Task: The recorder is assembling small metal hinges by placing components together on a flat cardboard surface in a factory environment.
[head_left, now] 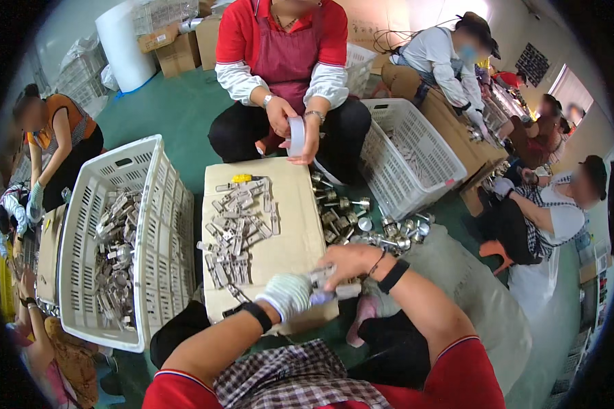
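Note:
My left hand, in a pale striped glove, is closed at the near right of a cardboard-topped work surface. Beside it my bare right hand has its fingers bent round the same small cluster of grey metal parts. Some of that cluster lies behind my fingers, so its exact shape cannot be made out. Left of my hands, many narrow grey metal pieces are heaped on the cardboard. A yellow-handled tool lies at the far end of that heap.
At the left stands a white plastic crate holding grey metal parts; another white crate is at the far right. Round-ended metal fittings are piled right of the cardboard. Opposite, a person holds a roll of tape. Other people work around.

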`<state>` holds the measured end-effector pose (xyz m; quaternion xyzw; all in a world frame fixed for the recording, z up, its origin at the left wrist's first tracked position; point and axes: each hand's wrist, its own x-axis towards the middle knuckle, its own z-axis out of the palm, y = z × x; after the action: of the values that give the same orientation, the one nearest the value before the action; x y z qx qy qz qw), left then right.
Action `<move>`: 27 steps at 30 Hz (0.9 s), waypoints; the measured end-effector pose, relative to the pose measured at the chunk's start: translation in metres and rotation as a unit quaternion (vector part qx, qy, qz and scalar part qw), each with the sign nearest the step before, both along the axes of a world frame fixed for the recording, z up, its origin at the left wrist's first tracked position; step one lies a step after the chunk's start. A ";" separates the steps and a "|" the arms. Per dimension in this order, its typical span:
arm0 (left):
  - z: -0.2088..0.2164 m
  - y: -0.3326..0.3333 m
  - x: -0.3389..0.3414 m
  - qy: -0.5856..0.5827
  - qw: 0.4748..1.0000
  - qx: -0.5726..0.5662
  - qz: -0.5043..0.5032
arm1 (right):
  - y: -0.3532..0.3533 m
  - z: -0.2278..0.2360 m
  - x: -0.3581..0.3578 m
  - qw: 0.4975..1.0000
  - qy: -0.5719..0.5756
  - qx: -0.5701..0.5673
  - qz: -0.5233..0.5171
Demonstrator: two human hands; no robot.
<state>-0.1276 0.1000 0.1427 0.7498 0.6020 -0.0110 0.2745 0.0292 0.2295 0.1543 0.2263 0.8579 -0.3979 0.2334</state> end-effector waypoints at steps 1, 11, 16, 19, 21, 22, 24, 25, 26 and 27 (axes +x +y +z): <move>-0.016 -0.022 0.006 0.001 1.000 -0.002 -0.004 | -0.020 -0.005 0.005 0.999 0.016 0.035 0.004; -0.049 -0.023 0.001 -0.029 1.000 0.010 0.005 | -0.072 -0.025 0.029 0.940 0.173 0.275 -0.105; -0.067 -0.008 -0.015 -0.111 0.994 -0.007 -0.012 | -0.099 -0.007 0.029 0.916 0.143 0.374 -0.031; -0.065 0.007 -0.015 -0.139 0.989 -0.060 -0.004 | -0.092 -0.028 0.020 0.896 0.160 0.408 -0.074; -0.060 0.016 -0.018 -0.147 0.983 -0.104 0.026 | -0.075 -0.031 0.015 0.921 0.144 0.352 -0.084; -0.057 0.020 -0.019 -0.147 0.979 -0.133 0.050 | -0.066 -0.032 0.013 0.932 0.134 0.323 -0.090; -0.057 0.022 -0.022 -0.135 0.973 -0.163 0.094 | -0.050 -0.039 0.007 0.945 0.119 0.293 -0.080; -0.056 0.022 -0.023 -0.130 0.975 -0.148 0.099 | -0.041 -0.041 0.004 0.956 0.107 0.261 -0.077; -0.060 0.016 -0.023 -0.147 0.983 -0.082 0.078 | -0.031 -0.041 0.001 0.966 0.096 0.229 -0.074; -0.064 0.011 -0.022 -0.158 0.986 -0.012 0.057 | -0.019 -0.042 -0.003 0.973 0.096 0.196 -0.076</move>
<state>-0.1500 0.1108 0.0787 0.7033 0.5926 0.1155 0.3754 0.0267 0.2101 0.1123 0.2925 0.9179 -0.2587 0.0705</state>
